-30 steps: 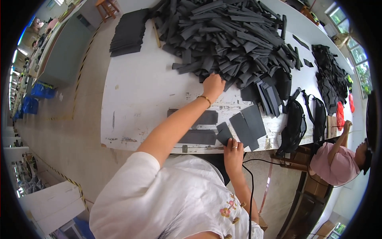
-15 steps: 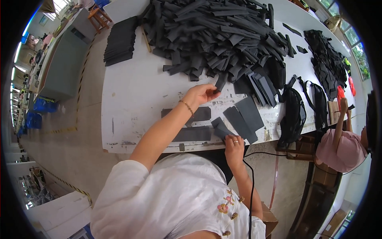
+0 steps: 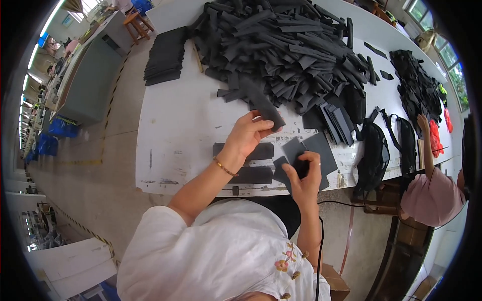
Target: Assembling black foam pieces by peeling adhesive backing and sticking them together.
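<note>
A dark grey fabric strip is pinched by its near end between the thumb and fingers of my left hand. Its far end is blurred and reaches toward the big heap of similar strips. Two more strips lie flat near the front edge: an upper strip and a lower strip, both partly behind my left hand and wrist. My right hand, with a ring on one finger, hovers over or rests on dark flat panels. Its thumb and curved fingers are apart. A small angled piece lies beside the thumb.
A neat stack of dark pieces lies at the far left of the white table. Standing panels, black bags and a dark pile are on the right. A person in pink works there. A black cable hangs by my right arm.
My left hand has drawn the strip nearer, away from the heap. My right hand has come off the small angled piece and moved farther in over the panels, its fingers spreading. The view has shifted slightly.
</note>
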The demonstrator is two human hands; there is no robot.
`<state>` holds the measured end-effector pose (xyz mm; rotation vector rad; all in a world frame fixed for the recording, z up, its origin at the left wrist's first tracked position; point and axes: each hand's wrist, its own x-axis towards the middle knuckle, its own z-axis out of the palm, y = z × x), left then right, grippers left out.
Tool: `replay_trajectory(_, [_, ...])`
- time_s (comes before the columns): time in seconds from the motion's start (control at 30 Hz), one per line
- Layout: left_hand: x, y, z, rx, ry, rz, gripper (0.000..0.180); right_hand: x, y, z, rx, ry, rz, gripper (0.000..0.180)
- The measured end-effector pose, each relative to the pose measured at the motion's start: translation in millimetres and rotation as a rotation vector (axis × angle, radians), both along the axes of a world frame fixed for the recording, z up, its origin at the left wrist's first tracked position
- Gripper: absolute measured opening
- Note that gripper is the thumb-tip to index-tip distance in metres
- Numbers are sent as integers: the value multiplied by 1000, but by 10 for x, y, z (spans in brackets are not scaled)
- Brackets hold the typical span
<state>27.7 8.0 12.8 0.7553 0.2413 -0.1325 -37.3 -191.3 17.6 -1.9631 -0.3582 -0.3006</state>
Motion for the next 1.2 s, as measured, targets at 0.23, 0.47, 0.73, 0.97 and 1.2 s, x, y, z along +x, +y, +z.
replay_trajectory(0.23, [33, 43, -169, -70, 84, -36, 27, 151, 145, -74, -333, -283, 9, 30])
replay_trajectory(0.47, [-2, 77, -215, 11, 114, -173, 32, 274, 114, 4, -450, -364, -19, 41])
replay_trajectory(0.73, [-22, 64, -207, -61, 132, -167, 30, 326, 64, 20, -519, -423, -50, 33])
replay_trajectory(0.97, [-132, -53, -90, 52, 48, -94, 38, 342, 97, 42, -546, -468, -107, 28])
replay_trajectory(1.2, [-243, -165, -29, 202, -68, -27, 52, 341, 216, -42, -539, -540, -124, 35])
